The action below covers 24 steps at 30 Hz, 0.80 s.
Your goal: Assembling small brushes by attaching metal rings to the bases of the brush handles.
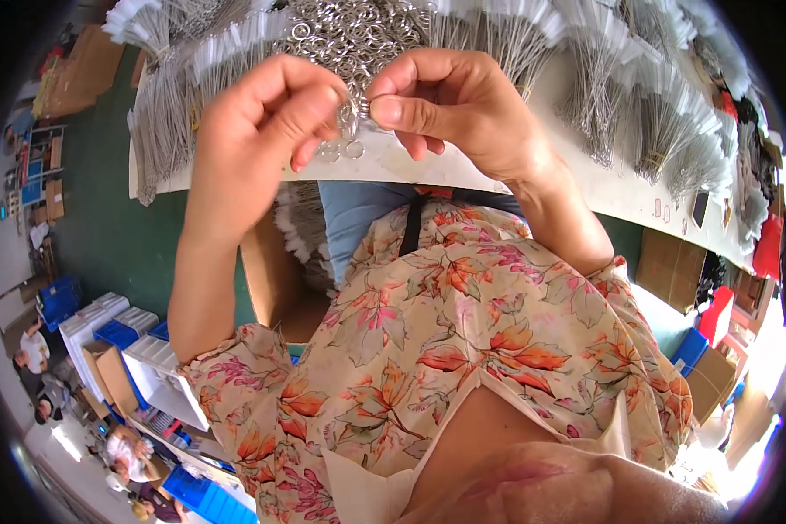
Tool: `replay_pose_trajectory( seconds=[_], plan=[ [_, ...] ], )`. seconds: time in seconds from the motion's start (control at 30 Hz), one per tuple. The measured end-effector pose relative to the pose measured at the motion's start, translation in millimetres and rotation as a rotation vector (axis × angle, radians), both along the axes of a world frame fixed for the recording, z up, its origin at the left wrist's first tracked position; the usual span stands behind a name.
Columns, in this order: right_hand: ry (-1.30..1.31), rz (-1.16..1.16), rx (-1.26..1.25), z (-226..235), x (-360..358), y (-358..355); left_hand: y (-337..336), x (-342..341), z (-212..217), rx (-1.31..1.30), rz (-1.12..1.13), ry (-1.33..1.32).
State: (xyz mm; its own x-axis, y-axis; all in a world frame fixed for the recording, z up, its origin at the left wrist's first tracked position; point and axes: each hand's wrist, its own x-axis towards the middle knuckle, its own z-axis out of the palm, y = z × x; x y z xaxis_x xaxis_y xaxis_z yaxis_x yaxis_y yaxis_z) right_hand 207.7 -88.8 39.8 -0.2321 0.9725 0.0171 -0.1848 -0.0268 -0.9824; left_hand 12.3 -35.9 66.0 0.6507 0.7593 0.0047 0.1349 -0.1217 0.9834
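Both hands are raised close together over the near edge of a pale table (463,170). My right hand (463,100) is closed, thumb and forefinger pinching a small stack of metal rings (364,106). Close beside it, my left hand (275,113) is closed too, its thumb and fingertips pressed together at the rings. What exactly the left fingertips hold is hidden by the fingers. Below the fingertips a few loose metal rings (355,150) lie on the table. Just beyond the hands spreads a large heap of shiny metal rings (358,35).
Bundles of thin metal wires with white tips (589,105) lie right of the heap, and more wire bundles (157,131) lie left. A dark phone-like object (700,210) rests near the right edge. An open cardboard box (279,288) stands below the table. Other people (131,454) are far left.
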Motion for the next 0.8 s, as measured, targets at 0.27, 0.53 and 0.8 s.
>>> replay_pose_trajectory(
  seconds=[0.27, 0.53, 0.8],
  plan=[
    [0.088, 0.028, 0.088, -2, -18, -1, -8, -13, -14, 0.538, 0.139, -0.050],
    [0.062, -0.126, 0.410, -31, -73, 9, -27, -22, -27, 0.077, 0.370, -0.651],
    [-0.314, 0.025, 0.120, -75, -44, -9, -51, -132, -38, 0.063, 0.223, 0.126]
  ],
)
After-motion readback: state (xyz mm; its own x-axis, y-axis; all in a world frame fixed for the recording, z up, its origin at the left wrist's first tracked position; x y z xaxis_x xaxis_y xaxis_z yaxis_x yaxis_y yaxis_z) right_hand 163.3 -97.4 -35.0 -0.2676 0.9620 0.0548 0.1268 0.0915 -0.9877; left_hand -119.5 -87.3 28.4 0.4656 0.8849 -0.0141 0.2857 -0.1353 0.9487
